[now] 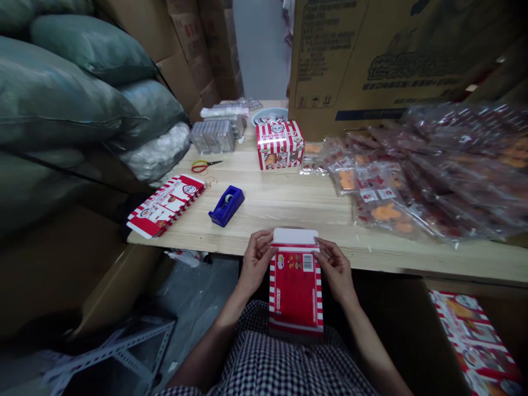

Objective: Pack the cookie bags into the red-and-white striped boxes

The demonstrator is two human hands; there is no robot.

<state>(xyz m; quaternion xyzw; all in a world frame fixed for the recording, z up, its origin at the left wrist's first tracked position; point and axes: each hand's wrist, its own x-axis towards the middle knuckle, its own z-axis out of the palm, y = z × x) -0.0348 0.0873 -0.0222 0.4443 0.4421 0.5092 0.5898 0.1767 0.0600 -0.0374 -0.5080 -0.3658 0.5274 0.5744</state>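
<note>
A red and white striped cardboard box [295,291] is held over my lap at the table's front edge, its red printed side with a barcode facing up. Its white end flap [295,236] sticks out toward the table. My left hand [259,258] pinches the box's upper left corner, thumb on the printed side. At the upper right corner my right hand [335,267] grips it the same way. On the table ahead lies a blue tape dispenser [226,205], and behind it stands a made-up striped box [280,145].
Flattened striped boxes [167,204] lie at the table's left end, near yellow-handled scissors [203,165]. Clear plastic cases [213,136] stand at the back. Many clear packets [385,203] cover the right side. More printed boxes [474,341] sit low at right. Stuffed sacks [61,88] pile up left.
</note>
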